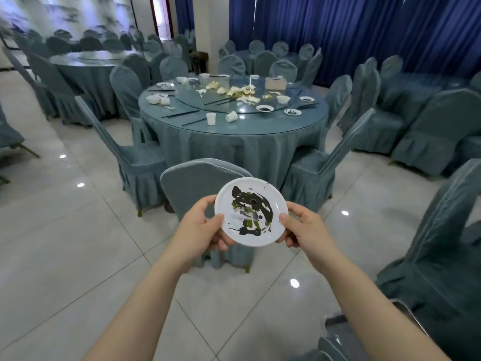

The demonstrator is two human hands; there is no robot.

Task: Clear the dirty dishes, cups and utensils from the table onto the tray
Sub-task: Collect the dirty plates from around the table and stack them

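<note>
Two hands held one dirty plate [251,211] in the air, well short of the table [234,131]: the left hand [205,225] pinched its left rim, the right hand [299,225] its right. It looked light, stiff and breakable. The smeared centre seemed slippery, so the clean rim was likely the safest hold.

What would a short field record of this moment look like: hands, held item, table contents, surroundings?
left hand: left hand grips the plate's left rim, thumb on top
right hand: right hand grips the plate's right rim, thumb on top
held item: small white plate smeared with dark sauce, held away from the table
table: round table in a blue-grey cloth, with a glass turntable
still on table: white cups, sauce dishes, chopsticks, crumpled napkins
nearest chair: covered chair behind the plate
tray: cannot tell
</note>
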